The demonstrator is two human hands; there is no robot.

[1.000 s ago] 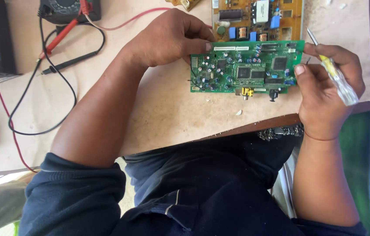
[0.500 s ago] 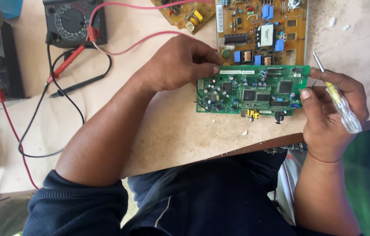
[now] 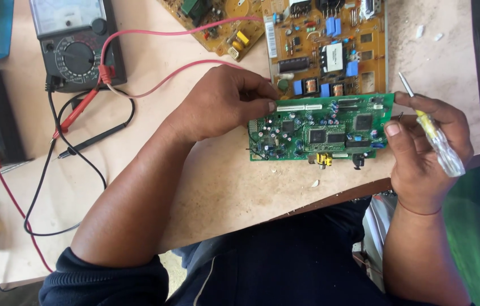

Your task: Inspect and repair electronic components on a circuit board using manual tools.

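- Well left of your fingers, one dial meter sits on the worktop with two probes, a red probe and a black probe, lying loose.
- Your left hand pinches the one green board by its top edge, steadying it flat.
- Beyond your fingertips lie two brown boards.
- Your right hand props the board's right edge, fingers curled round one clear-handled screwdriver, tip parked upward.

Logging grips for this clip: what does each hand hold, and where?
Left hand pinches green circuit board at its top-left edge; right hand grips its right edge plus a screwdriver handle.
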